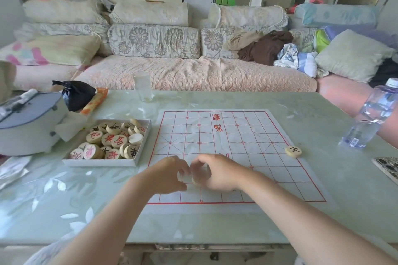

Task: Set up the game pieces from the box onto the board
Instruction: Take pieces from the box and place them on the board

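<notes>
Bare along both forearms down to left hand and right hand; draped near the left elbow in pale, faintly patterned fabric, blurred.

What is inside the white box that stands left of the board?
Round wooden pieces with red or black characters fill the box, heaped loosely; one piece shows a blank face. Pieces beneath the top layer are covered, so the count is unclear.

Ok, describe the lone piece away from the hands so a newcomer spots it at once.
Find the red-gridded paper board on the table. On its right border lies one pale round piece. It bears a black character and sits alone, unlike those heaped in the white box.
</notes>
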Demonstrator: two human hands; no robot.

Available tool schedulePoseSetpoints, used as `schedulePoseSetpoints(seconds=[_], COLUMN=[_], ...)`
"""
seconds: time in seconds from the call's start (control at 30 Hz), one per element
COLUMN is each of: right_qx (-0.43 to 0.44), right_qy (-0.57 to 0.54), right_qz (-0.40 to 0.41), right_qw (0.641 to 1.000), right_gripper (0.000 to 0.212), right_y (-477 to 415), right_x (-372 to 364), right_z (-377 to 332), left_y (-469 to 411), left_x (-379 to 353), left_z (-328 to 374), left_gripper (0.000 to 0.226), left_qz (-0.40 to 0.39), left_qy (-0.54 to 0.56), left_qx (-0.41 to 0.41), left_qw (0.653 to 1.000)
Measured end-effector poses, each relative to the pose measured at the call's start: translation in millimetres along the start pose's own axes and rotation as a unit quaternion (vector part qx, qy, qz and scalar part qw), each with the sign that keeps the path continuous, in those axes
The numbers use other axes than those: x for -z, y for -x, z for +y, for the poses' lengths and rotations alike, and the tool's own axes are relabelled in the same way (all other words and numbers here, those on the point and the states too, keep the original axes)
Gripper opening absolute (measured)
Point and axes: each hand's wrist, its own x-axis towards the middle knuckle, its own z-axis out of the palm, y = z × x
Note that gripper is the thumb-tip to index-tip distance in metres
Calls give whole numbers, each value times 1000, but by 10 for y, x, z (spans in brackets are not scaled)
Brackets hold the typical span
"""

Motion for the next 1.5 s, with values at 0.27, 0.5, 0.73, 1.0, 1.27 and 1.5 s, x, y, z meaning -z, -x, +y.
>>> schedulePoseSetpoints(seconds=[0.27,0.5,0.73,1.0,1.27,1.5], right_qx=[-20,4,-13,-35,14,38], right_qy=[40,58,119,53,41,132], right_qz=[1,-83,-148,41,85,68], right_qw=[999,995,982,997,995,988], right_gripper=[42,41,57,25,26,39], right_y=[46,129,196,-266,-1130,-1812], right_x=[-15,31,68,-56,-363,-562], right_z=[38,-78,-219,-464,-1064,-1488], left_y=[138,208,203,178,227,451], left_x=[-54,-139,-141,237,571,714], left_z=[-166,-191,-215,-559,-1400,-2046], left_gripper=[49,49,47,29,26,31], left_qz=[45,68,73,195,311,312], left_qy=[-41,-40,-45,-3,-41,-1], left_qx=[-5,-25,-34,-12,109,183], left_qw=[998,997,996,981,943,932])
